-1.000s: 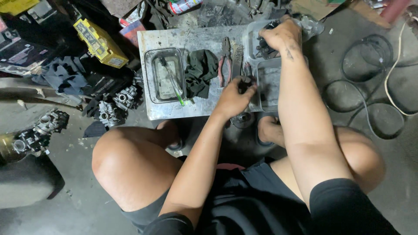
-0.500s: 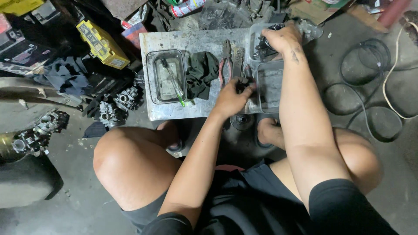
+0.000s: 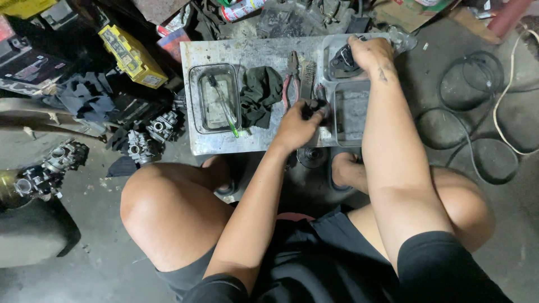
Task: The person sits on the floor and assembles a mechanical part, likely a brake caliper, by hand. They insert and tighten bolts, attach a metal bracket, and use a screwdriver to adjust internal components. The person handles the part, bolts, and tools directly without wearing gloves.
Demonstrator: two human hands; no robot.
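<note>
- Your left hand [image 3: 296,126] is closed around a small dark part [image 3: 312,106] at the near edge of the metal board [image 3: 269,50]. The fingers wrap it, but little of it shows, so a greasy grip could let it twist free and drop off the near edge toward the floor between your feet.
- Your right hand [image 3: 368,53] reaches into the far clear tray [image 3: 337,47] at the board's far right, fingers curled down on a black part [image 3: 342,62]. I cannot tell whether you grip it or only press on it. That tray overhangs near the board's right end, so a hard push could tip or slide it.
- The pliers [image 3: 291,81] and wire brush [image 3: 306,78] lie just beside your left hand. A sideways sweep of the wrist could knock them into the dark rag [image 3: 259,95] or off the board.
- The second clear tray [image 3: 351,112] sits under your right forearm, touching or nearly so. Leaning on it could crack it or shove it off the near edge.
- The left tray [image 3: 213,98] holds a green-tipped tool [image 3: 224,109] that sticks out over the rim. Jolting the board could flick it out.
- Carburettors [image 3: 151,134] lie on the floor to the left, near your knee. Shifting your squat could kick them.
</note>
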